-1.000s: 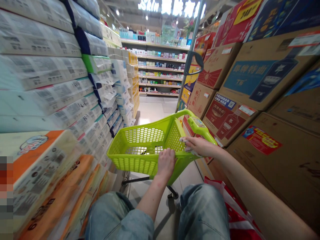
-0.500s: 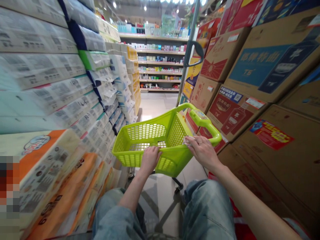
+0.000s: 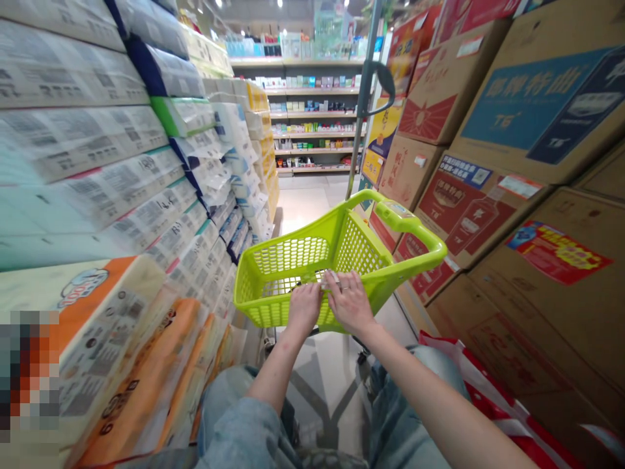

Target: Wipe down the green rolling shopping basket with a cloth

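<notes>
A lime-green plastic shopping basket [image 3: 288,260] on a wheeled frame stands in the aisle in front of my knees. My left hand [image 3: 303,307] is closed over the basket's near rim. My right hand [image 3: 349,301] rests on the same rim right beside it, fingers curled down over the edge, a ring on one finger and something small and pale under the fingertips. The basket's green handle [image 3: 415,229] arches up on the right. The basket looks empty.
Stacked packs of tissue paper [image 3: 112,195] wall the left side. Brown and red cardboard cartons [image 3: 488,150] are piled on the right, with a red bag [image 3: 493,404] by my right leg. A grey pole [image 3: 364,98] rises behind the basket. Product shelves [image 3: 317,117] close the aisle's far end.
My right hand slid left along the rim from near the handle to beside my left hand. The basket shifted right and slightly away, and my view tilted down.
</notes>
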A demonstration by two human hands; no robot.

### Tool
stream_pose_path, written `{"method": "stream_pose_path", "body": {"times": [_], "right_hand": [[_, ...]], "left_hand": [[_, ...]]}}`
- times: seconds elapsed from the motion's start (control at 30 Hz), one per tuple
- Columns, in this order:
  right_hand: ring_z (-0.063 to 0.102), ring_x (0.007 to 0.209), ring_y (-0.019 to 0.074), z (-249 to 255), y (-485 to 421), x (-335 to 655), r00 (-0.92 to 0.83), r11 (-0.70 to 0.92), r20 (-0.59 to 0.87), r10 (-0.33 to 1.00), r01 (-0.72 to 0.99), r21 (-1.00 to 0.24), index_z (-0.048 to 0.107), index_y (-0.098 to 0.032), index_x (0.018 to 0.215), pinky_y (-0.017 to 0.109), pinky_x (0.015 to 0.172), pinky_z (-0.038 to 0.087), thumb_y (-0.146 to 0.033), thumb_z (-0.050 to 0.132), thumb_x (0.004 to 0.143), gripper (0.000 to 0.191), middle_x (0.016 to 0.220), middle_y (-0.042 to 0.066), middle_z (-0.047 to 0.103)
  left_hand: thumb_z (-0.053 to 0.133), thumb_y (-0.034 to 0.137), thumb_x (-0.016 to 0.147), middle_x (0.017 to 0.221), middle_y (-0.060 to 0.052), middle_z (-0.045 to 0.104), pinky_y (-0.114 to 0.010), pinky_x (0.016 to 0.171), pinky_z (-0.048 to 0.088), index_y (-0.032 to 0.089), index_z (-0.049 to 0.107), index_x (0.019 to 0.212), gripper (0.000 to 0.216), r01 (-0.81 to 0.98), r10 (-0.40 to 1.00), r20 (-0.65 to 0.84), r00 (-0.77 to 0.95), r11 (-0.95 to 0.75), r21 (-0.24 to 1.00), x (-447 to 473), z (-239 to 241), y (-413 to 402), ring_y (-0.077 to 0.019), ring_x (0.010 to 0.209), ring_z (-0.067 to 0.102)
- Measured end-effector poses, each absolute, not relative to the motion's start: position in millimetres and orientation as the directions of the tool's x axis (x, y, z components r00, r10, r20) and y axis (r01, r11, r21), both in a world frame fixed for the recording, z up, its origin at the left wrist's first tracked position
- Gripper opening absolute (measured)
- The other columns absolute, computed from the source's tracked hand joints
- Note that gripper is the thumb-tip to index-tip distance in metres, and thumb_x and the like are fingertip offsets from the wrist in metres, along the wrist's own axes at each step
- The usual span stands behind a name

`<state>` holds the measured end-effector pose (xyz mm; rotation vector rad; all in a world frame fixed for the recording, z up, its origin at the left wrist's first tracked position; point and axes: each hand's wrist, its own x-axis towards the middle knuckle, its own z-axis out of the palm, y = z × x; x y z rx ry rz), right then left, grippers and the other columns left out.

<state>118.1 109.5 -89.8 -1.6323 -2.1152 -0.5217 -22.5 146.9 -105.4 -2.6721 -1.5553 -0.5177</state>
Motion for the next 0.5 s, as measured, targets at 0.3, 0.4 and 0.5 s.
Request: {"method": "stream_pose_path", "body": {"times": [0.3,0.4,0.5], "right_hand": [[0.036,0.126,0.0260,-74.8,95.9,200.5,-0.286,0.251,0.506,0.814,0.958,0.137,0.036,-0.019,0.140,0.052,0.111,0.018,-0.012,0.039,0.086,0.054,0.129,0.012,0.050],[0.030,0.132,0.0266,-74.6,92.7,225.1,-0.185,0.159,0.573,0.798,0.983,0.097,0.036,-0.019,0.140,0.052,0.111,0.020,-0.011,0.038,0.086,0.054,0.133,0.012,0.048],[0.028,0.133,0.0270,-84.2,96.1,218.7,-0.130,0.129,0.613,0.780,0.991,0.046,0.041,-0.016,0.137,0.051,0.110,0.024,-0.012,0.038,0.087,0.050,0.131,0.013,0.048]], "left_hand": [[0.035,0.032,0.094,0.094,-0.005,0.065,-0.027,0.069,0.041,0.021,0.055,0.099,0.024,0.825,0.836,0.087,0.541,-0.548,0.135,-38.5,-93.4,157.7,-0.0193,0.086,0.062],[0.032,0.037,0.094,0.089,-0.005,0.066,-0.027,0.067,0.040,0.021,0.055,0.092,0.029,0.838,0.846,0.020,0.532,-0.530,0.131,-39.7,-89.0,158.4,-0.0203,0.084,0.062],[0.031,0.037,0.094,0.092,-0.007,0.066,-0.028,0.069,0.040,0.021,0.055,0.094,0.029,0.846,0.854,-0.010,0.520,-0.514,0.141,-33.6,-86.2,155.7,-0.0211,0.086,0.062]]}}
